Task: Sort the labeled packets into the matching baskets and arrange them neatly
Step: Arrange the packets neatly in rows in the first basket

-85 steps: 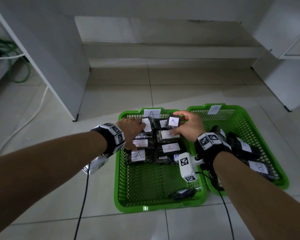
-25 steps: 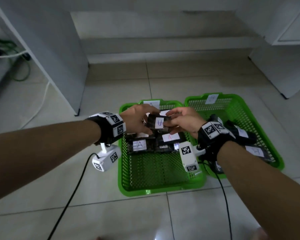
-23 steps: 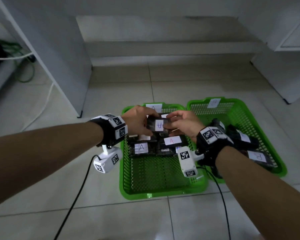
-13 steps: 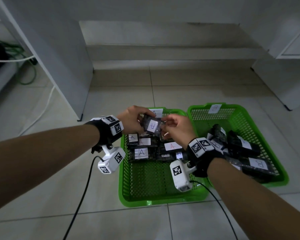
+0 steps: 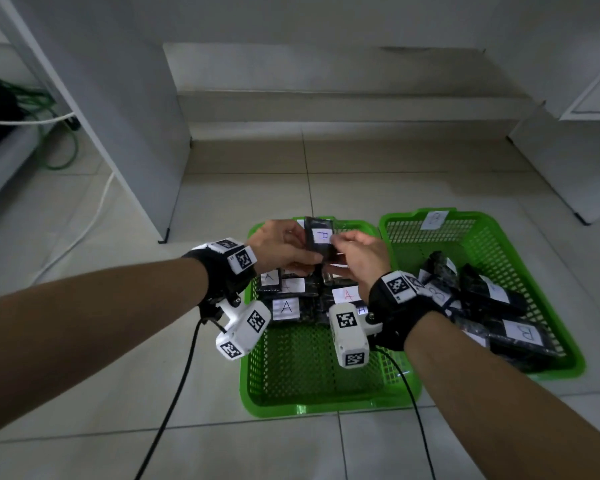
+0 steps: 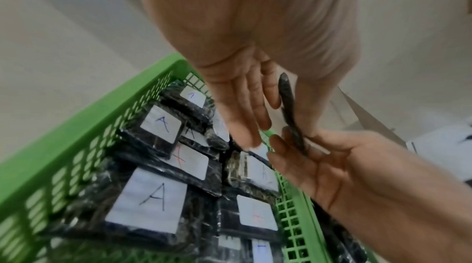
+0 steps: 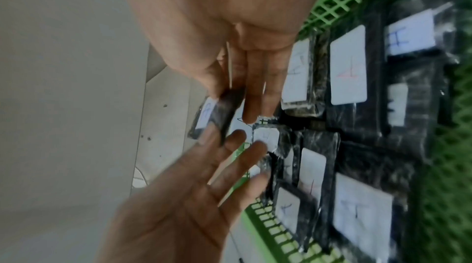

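A dark packet with a white "A" label (image 5: 321,237) is held upright above the far end of the left green basket (image 5: 326,408). My left hand (image 5: 300,249) pinches its left edge and my right hand (image 5: 340,251) pinches its right edge. The left wrist view shows this packet (image 6: 287,101) edge-on between my left thumb and fingers. In the right wrist view the packet (image 7: 215,114) is blurred under my right thumb. Several A packets (image 5: 286,308) lie in rows in the far half of the left basket. Several B packets (image 5: 520,332) lie in the right green basket (image 5: 465,233).
The near half of the left basket shows bare mesh (image 5: 302,368). A white cabinet panel (image 5: 136,116) stands at the left with cables (image 5: 84,220) beside it. A low step (image 5: 326,109) runs along the back. Another white cabinet (image 5: 568,161) is at the right.
Both hands lifted one A packet from the basket's far rows. They have turned it from flat and tilted to upright, with the label facing me.
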Motion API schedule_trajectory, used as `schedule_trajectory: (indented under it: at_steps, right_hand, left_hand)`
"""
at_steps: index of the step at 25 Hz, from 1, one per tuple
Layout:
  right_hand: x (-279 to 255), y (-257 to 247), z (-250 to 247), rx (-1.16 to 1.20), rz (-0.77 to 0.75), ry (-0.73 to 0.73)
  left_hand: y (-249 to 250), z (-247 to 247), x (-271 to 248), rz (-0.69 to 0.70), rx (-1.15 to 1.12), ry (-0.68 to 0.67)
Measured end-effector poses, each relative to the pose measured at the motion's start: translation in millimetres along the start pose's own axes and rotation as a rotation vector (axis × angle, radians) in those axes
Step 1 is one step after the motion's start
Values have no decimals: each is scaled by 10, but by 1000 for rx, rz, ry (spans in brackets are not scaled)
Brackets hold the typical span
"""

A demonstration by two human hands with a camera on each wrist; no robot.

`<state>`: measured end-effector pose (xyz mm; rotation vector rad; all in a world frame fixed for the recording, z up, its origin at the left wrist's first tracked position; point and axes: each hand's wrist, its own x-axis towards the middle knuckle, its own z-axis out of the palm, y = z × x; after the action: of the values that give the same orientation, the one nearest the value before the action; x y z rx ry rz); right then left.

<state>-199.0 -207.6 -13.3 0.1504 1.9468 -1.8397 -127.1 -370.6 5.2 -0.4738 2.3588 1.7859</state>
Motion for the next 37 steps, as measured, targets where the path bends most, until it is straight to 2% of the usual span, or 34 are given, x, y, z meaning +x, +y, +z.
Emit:
schedule_trajectory:
  at_steps: [2, 4, 7, 10, 12, 14, 17, 21, 25, 28, 30, 32, 34, 37]
  right_hand:
    - [22, -39, -11, -144, -125, 33]
    - [28, -79, -45, -295, -171, -30]
    - [5, -79, -56, -473, -230, -114]
    - [-44, -19, -88, -751, -419, -234]
    - [-53, 39, -96, -1057, -610, -278]
    - [-46, 119, -63, -1258, -751, -281]
    - [-37, 222, 44, -1387, -784, -317]
    - [14, 346, 150, -1436, -716, -372]
    - [39, 356, 189, -1331, -667, -391]
    - [72, 347, 211, -1336, -653, -417]
    - [65, 283, 224, -1327, -651, -418]
    - [42, 124, 168, -1323, -677, -354]
    - [79, -83, 35, -1334, -734, -277]
    - [164, -408, -246, -1430, -712, -228]
  left_hand:
    - [-42, -45, 16, 124, 233, 11]
    - [-51, -96, 34, 284, 492, 22]
    - [-86, -180, 65, 400, 672, -2]
    - [-151, -190, 43, 390, 824, 82]
    - [-177, -155, 12, 326, 991, 37]
    - [-209, -147, 1, 257, 1142, -42]
    - [-262, -216, 53, 187, 1289, -55]
    - [-355, -291, 125, 138, 1317, -99]
    - [-427, -332, 226, 153, 1279, -136]
    - [-450, -409, 275, 183, 1233, -175]
    - [-422, -426, 257, 286, 1178, -142]
    - [-349, -393, 254, 384, 1143, -45]
    - [-280, -349, 290, 346, 1122, 20]
    - [-193, -237, 346, 320, 1148, 32]
